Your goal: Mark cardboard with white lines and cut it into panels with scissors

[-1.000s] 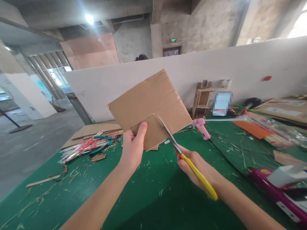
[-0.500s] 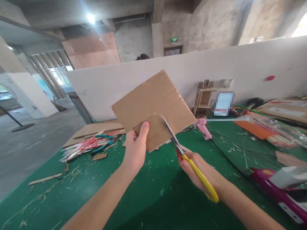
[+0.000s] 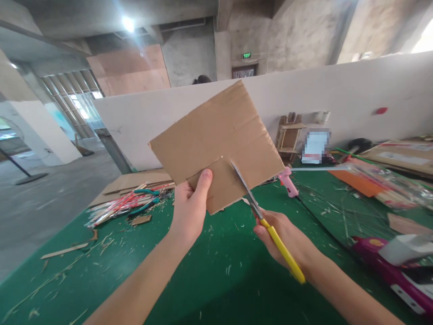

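Note:
A sheet of brown cardboard [image 3: 216,131] is held up tilted above the table, its lower edge pinched by my left hand [image 3: 190,210] with the thumb on the near face. A slit runs into the sheet beside that thumb. My right hand [image 3: 282,237] grips yellow-handled scissors [image 3: 287,253], the handle slanting down to the right. One blade lies across the cardboard's near face, its tip pointing up and left. The other blade is mostly hidden behind the sheet.
On the green table [image 3: 223,275], pliers [image 3: 145,205] and wrapped sticks [image 3: 117,203] lie left among scraps. A pink glue gun [image 3: 289,183] with a black cord stands right, near a purple tool [image 3: 382,266]. A small cardboard stand [image 3: 289,137] is by the white partition [image 3: 135,126].
The cardboard has tilted, its top corner rising and shifting right. The scissors and my right hand have moved slightly, and the handles look closer together.

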